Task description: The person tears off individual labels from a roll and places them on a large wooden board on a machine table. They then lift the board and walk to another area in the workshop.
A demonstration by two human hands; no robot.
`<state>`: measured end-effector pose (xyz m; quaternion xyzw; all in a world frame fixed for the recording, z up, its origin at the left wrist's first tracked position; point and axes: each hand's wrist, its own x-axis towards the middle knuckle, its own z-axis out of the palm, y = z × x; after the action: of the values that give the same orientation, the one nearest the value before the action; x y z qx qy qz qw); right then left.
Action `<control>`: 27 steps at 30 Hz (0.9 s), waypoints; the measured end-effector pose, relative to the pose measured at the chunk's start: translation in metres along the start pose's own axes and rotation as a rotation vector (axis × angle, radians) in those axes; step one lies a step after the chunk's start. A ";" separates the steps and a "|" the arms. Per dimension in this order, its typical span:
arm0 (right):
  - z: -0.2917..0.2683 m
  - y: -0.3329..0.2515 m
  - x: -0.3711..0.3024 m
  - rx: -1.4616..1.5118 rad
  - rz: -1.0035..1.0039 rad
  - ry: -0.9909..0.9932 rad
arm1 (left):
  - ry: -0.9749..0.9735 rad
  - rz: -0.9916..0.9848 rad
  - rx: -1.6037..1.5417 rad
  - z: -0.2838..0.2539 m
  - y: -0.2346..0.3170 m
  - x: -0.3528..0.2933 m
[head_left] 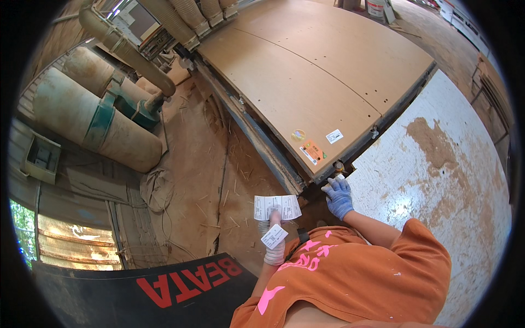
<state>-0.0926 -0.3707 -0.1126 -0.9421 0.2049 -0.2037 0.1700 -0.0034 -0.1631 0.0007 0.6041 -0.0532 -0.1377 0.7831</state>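
Note:
My left hand (274, 214) pinches a white sheet of printed labels (291, 206), its thumb on top. A single white label (274, 236) lies over its wrist, where a whitish glove or wrap covers the forearm. My right hand (339, 198), in a blue and white glove, is at the near corner between the wood panels and the white table (394, 180). Its fingers are slightly bent and apart, with the tips partly hidden. Just beyond it, the tan wood panel (295, 104) carries an orange label (312, 152), a white label (334, 136) and a round yellowish sticker (298, 135).
A dark machine rail (257, 139) borders the panels on the left. Ribbed hoses (169, 22) rise behind them. Dust-collector bags (98, 117) stand at far left above a floor (191, 158) strewn with wood scraps. A black board (136, 298) with red lettering lies near left; sawdust (432, 145) covers part of the white table.

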 end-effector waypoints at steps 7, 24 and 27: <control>0.000 0.001 0.001 0.014 0.003 -0.015 | 0.022 0.005 -0.026 0.005 0.004 -0.001; 0.003 0.001 0.000 0.009 -0.001 0.009 | -0.027 -0.004 -0.144 0.004 0.003 0.000; 0.003 0.001 0.000 0.010 0.003 0.006 | -0.036 0.003 -0.164 0.005 0.002 0.001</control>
<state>-0.0917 -0.3712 -0.1152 -0.9404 0.2057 -0.2071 0.1743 -0.0036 -0.1673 0.0034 0.5354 -0.0569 -0.1511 0.8290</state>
